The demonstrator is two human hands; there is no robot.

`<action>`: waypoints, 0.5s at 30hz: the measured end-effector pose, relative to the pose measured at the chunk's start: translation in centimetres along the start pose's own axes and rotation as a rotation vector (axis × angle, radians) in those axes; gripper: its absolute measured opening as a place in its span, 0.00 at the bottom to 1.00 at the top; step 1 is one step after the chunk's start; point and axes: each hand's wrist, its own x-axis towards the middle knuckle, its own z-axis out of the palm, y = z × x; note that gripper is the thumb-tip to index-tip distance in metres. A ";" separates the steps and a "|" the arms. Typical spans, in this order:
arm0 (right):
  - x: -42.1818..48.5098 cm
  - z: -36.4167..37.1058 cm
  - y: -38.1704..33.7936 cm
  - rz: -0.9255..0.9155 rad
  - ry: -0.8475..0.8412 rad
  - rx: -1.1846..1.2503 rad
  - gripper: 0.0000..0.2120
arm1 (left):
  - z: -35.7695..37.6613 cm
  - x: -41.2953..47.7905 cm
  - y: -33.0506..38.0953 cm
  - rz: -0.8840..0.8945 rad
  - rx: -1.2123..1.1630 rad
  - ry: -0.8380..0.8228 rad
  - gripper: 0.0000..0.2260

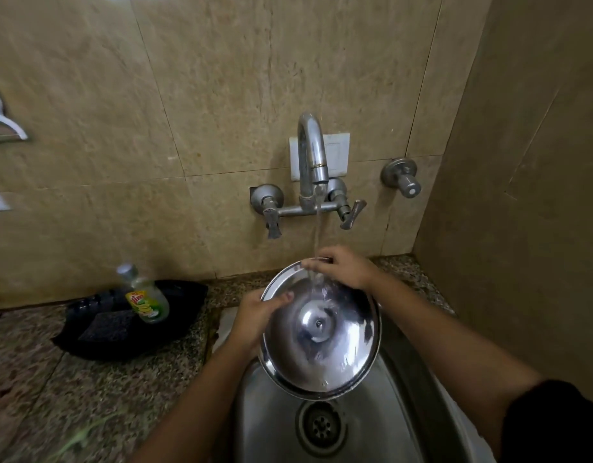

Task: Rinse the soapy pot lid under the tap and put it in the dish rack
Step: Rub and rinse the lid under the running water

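Note:
A round steel pot lid (335,349) is held tilted over the steel sink (275,426), its inner side facing me. Water runs from the wall tap (310,152) and strikes the lid near its upper rim. My left hand (255,320) grips the lid's left edge, thumb on the inner face. My right hand (345,267) holds the top rim, fingers curled over it right where the stream lands. No dish rack is in view.
A dish soap bottle (144,295) stands in a black tray (98,339) with a dark scrub pad on the granite counter to the left. The sink drain (322,426) lies below the lid. A side wall closes in on the right.

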 end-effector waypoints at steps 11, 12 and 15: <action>1.6 0.3 -1.4 -0.015 -0.061 0.209 0.09 | -0.4 0.6 0.3 0.040 0.035 0.023 0.08; 1.4 -0.1 -0.6 0.051 -0.009 0.296 0.07 | -0.7 0.6 0.2 0.032 0.027 0.034 0.08; 0.9 -0.2 -0.2 0.080 0.050 0.324 0.08 | -0.9 0.8 0.2 0.032 0.029 0.054 0.08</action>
